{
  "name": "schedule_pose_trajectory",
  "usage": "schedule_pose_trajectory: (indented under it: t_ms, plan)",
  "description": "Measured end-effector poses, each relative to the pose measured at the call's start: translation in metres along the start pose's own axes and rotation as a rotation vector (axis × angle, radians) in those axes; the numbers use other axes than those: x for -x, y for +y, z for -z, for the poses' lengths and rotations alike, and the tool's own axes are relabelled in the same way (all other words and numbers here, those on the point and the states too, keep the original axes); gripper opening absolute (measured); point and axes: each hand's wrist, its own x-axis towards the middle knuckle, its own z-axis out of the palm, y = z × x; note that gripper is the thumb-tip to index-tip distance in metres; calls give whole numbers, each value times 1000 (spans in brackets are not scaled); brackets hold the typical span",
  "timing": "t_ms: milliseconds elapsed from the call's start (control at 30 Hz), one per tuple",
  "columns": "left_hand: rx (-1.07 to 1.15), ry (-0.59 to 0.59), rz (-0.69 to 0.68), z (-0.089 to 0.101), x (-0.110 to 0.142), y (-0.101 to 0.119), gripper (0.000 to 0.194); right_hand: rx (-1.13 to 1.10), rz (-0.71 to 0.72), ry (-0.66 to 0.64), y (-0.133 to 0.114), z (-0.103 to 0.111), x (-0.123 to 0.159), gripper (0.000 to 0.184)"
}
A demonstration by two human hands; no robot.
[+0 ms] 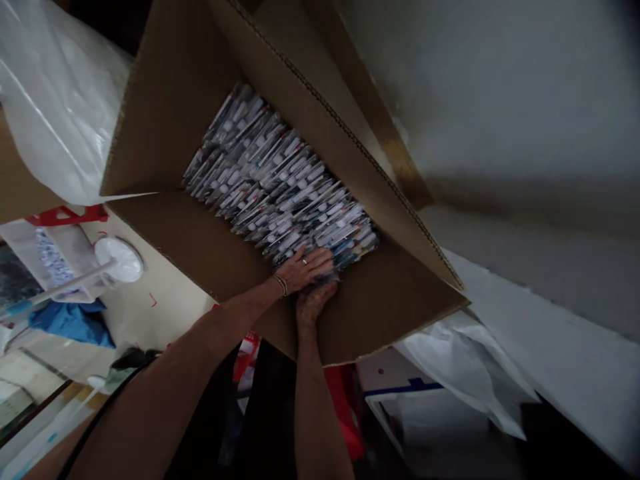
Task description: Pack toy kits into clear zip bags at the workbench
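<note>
Slim packets (280,177) are packed tight in slanted rows inside a carton (385,307), w/ white, grey & dark print and a few red marks; the print is too small to read. The carton is brown corrugated card, flaps folded open, and is seen tilted in view. The packets' lower end is covered by the L hand (303,269), laid fairly flat w/ fingers spread, a ring (304,261) on one finger & a thin bracelet (281,285) at the wrist. The R hand (314,301) is tucked just below it, fingers curled narrow against the same end. Whether packets are gripped by either hand can't be told.

A plastic sheet (55,93) is draped by the carton's upper left, a white bag (465,373) lies at lower right, and a pale wall (525,100) is seen at right. Further left are a white rack (65,260), a round white lid (120,259) & a blue cloth (75,323).
</note>
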Motion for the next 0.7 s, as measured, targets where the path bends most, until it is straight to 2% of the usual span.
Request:
schedule_pose_trajectory:
  t_ms: [133, 300, 400, 467, 533, 633, 700]
  plan:
    - [-23, 25, 59, -5, -5, -23, 72, -24, -114, 82, -8, -13, -3, 75]
    - [-39, 45, 44, -21, -12, -38, 68, -52, -148, 66, -9, -31, -10, 78]
    - [-18, 36, 56, -25, -13, -40, 67, -44, -145, 66, -8, -32, -13, 76]
    - [-8, 30, 64, -22, -15, -39, 66, -26, -125, 75, -8, -23, -12, 76]
    - [-15, 32, 85, -13, -17, -32, 63, -3, -82, 87, -12, -3, -10, 75]
    - [-34, 44, 143, 18, -14, -13, 50, 26, 28, 110, -27, 39, -13, 68]
    - [-56, 96, 239, 46, 0, 1, 48, 71, 195, 104, -43, 63, -26, 61]
